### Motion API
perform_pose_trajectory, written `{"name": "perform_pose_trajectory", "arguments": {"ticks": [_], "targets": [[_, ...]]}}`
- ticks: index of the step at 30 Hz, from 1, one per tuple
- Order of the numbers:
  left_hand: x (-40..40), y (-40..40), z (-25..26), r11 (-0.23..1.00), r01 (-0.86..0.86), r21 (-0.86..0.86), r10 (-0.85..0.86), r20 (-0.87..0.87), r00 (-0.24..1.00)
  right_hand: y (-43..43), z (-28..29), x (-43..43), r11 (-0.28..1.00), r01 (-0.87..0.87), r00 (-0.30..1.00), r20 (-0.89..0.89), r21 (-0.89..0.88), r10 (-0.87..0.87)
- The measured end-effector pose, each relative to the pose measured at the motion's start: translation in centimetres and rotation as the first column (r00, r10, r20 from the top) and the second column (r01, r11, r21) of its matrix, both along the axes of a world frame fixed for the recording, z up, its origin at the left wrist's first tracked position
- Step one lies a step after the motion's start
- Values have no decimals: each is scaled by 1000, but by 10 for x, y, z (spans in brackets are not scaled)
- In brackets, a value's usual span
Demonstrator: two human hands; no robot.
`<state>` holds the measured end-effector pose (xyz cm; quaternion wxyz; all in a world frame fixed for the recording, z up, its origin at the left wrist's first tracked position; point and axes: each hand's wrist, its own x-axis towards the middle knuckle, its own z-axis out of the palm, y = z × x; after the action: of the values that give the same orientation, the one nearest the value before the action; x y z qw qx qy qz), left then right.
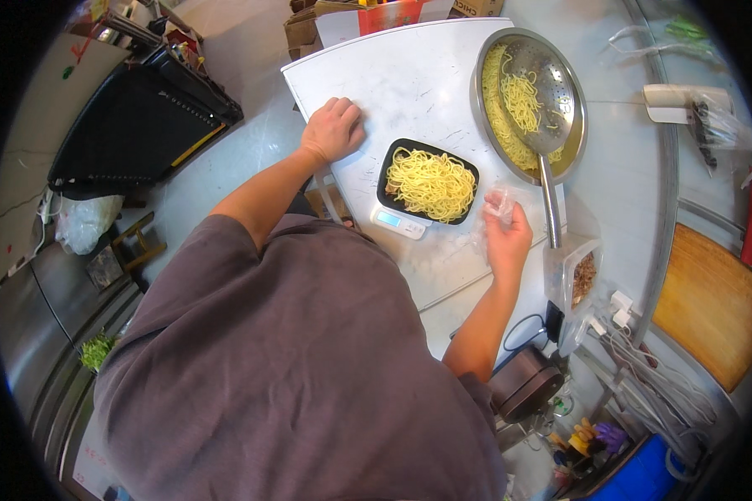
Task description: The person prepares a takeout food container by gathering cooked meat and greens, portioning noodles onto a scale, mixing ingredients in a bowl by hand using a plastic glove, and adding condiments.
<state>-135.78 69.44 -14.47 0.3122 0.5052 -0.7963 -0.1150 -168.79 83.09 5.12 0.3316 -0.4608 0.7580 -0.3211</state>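
My left hand rests with curled fingers on the left edge of the white table and appears to hold nothing. A black plastic tray heaped with yellow noodles sits on a small white digital scale. Just right of the tray, my right hand pinches a crumpled clear plastic glove or bag. Beyond it stands a large steel bowl of noodles, with a perforated steel ladle lying across it; some noodles are in the ladle.
A clear plastic container of brown bits stands beyond the ladle handle, near plugs and cables. Farther right are a paper roll and a wooden board. Cardboard boxes stand past the table's far edge; a black case is at left.
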Motion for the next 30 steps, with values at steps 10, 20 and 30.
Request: {"name": "perform_pose_trajectory", "arguments": {"ticks": [10,20,30], "targets": [[-4,-1,4,999,-28,-30,27,-28,999,-5,3,-3,994,5,998,60,-110,2],[-6,-1,9,999,-28,-23,28,-14,1000,-17,-34,-2,990,-76,938,-327,117,110],[-2,-3,7,999,5,-38,-6,-43,999,-14,-36,2,999,-38,971,-237,-24,31]]}}
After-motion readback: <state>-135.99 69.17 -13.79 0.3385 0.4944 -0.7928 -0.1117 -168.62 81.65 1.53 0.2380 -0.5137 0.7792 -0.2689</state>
